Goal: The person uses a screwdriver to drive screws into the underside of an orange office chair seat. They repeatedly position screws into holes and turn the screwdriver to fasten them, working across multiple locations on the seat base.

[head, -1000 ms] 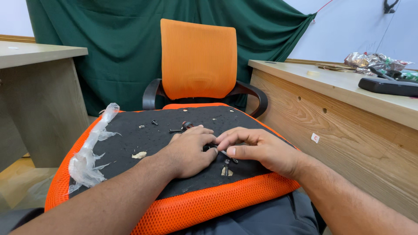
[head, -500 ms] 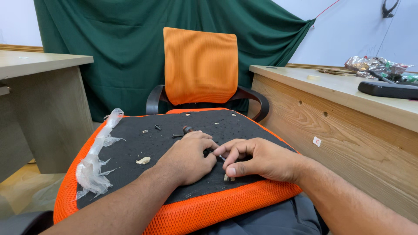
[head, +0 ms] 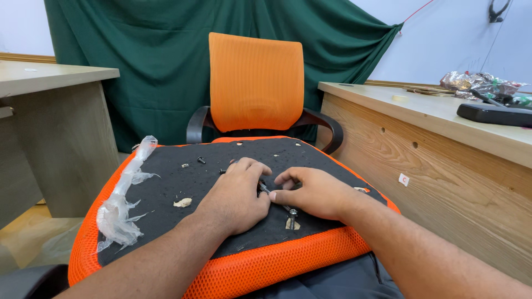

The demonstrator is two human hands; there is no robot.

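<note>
Green curtain hangs behind an orange chair. On my lap lies an upturned seat pan, crumpled plastic wrap along its left edge. I see my left hand pressed flat and my right hand pinching a small metal tool, its tip partly hidden. Desks crowd both sides.

A dark green cloth curtain hangs behind an orange mesh-backed office chair, flanked by two pale wooden desks.
</note>
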